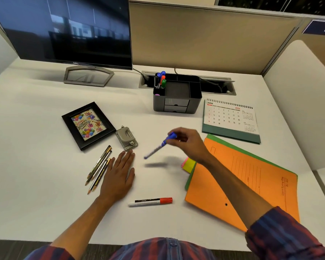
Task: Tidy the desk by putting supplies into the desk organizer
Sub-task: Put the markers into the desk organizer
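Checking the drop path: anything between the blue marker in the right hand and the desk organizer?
Nothing visible. The right hand holds the blue marker above bare desk, and the stretch up to the desk organizer is open. Its left compartment already holds markers; the other compartments look free.

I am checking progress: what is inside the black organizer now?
The organizer holds upright markers with blue, green and orange-red caps in its back-left slot and something purple in the front-left one. The slot bottoms and closed drawers are hidden.
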Tool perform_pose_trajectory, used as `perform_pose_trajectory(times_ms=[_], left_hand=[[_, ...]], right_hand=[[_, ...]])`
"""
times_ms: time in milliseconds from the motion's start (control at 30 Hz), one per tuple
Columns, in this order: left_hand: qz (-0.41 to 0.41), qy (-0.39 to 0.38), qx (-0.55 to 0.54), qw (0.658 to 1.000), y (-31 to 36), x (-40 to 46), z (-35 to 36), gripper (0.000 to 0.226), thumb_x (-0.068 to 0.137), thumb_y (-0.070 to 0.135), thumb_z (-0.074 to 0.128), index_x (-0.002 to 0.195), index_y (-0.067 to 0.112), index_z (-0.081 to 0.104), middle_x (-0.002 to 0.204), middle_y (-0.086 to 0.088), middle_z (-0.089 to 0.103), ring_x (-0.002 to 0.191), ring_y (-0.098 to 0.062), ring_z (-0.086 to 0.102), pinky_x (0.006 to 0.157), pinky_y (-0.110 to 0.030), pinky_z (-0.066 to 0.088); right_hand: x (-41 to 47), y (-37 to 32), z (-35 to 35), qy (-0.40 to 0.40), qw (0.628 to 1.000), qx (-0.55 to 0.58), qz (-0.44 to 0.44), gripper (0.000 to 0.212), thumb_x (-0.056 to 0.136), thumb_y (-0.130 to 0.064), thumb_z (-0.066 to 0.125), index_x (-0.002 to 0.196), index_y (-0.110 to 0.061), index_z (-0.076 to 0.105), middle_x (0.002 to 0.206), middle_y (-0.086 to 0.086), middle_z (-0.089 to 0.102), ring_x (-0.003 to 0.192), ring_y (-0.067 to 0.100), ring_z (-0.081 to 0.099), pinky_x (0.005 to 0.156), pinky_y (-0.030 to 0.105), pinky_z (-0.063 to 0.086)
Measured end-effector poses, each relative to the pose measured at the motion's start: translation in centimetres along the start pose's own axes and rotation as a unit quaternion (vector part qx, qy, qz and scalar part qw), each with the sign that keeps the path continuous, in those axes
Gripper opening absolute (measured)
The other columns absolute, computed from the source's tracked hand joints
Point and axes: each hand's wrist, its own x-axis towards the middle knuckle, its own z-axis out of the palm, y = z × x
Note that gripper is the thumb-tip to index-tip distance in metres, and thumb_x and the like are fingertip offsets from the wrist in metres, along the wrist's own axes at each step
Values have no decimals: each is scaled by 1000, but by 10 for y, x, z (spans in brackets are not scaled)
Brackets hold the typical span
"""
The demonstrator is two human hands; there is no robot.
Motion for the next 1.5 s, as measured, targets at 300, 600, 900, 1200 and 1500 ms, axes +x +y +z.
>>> perform_pose_trajectory(times_ms=[300, 600, 900, 1200, 1500], left_hand=[[-3, -4, -3, 1000, 0, 0, 1, 56, 98, 40, 23, 152, 23, 27, 159, 8, 22, 147, -11, 13, 120, -36, 5], [-4, -6, -10, 1000, 1, 0, 0, 56, 98, 39, 25, 152, 23, 27, 159, 8, 22, 148, -11, 13, 120, -36, 6], [-7, -8, -8, 1000, 1, 1, -1, 56, 98, 38, 27, 151, 21, 29, 159, 8, 22, 147, -12, 15, 119, -40, 12], [-9, -14, -11, 1000, 1, 1, -1, 56, 98, 38, 26, 152, 22, 27, 160, 9, 20, 148, -11, 13, 119, -41, 11], [-10, -17, -4, 1000, 0, 1, -1, 56, 98, 38, 26, 152, 22, 26, 159, 8, 21, 148, -11, 13, 119, -40, 10]], right_hand=[[77, -59, -30, 225, 945, -111, -208, 28, 82, -8, 73, 106, -5, 58, 93, 5, 71, 82, 7, 70, 72, 16, 55], [148, -68, -36, 262, 888, -261, -272, 21, 89, -19, 64, 106, -7, 57, 94, 0, 72, 84, 15, 71, 73, 37, 58], [187, -65, -14, 230, 852, -400, -247, 21, 92, -22, 62, 107, -9, 55, 82, 6, 71, 65, 24, 64, 59, 22, 40], [208, -78, -10, 244, 833, -433, -243, 16, 91, -20, 62, 99, -7, 60, 69, 8, 66, 55, 25, 50, 56, 28, 35], [220, -62, -15, 146, 849, -488, -139, 26, 95, -19, 47, 99, -11, 71, 105, 5, 67, 92, 25, 62, 67, 30, 42]])
